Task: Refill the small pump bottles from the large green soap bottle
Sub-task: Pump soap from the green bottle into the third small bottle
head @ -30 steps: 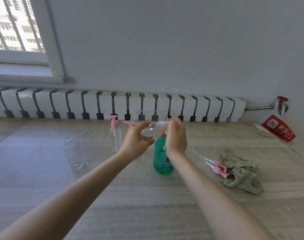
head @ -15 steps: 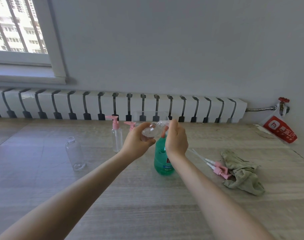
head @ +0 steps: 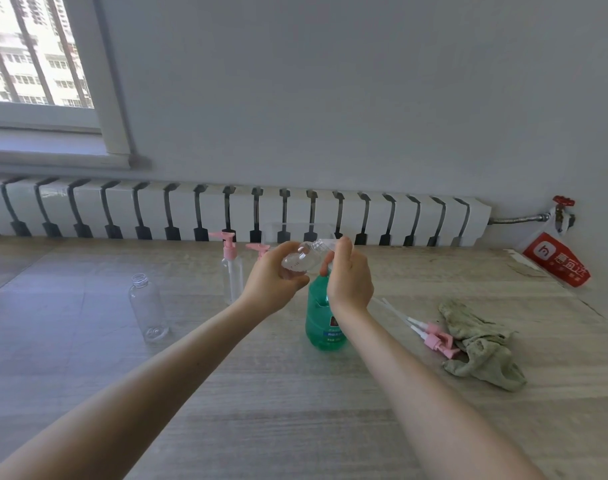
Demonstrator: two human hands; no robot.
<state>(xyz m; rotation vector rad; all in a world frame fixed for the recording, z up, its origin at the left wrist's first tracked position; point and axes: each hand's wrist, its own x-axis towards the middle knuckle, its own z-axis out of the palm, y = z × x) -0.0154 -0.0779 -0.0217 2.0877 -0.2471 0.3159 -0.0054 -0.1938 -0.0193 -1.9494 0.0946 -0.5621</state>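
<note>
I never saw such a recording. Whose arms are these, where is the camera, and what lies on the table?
There is no machine here: the two bare arms belong to a person, and the camera sits on that person's head, looking forward and down. The left hand grips a small clear bottle, tilted on its side; the right hand pinches its neck. Below them the large green soap bottle stands on the wooden surface. To the left stand an open clear bottle without pump and a bottle with a pink pump. To the right lie two loose pink pumps beside a crumpled cloth.
</note>
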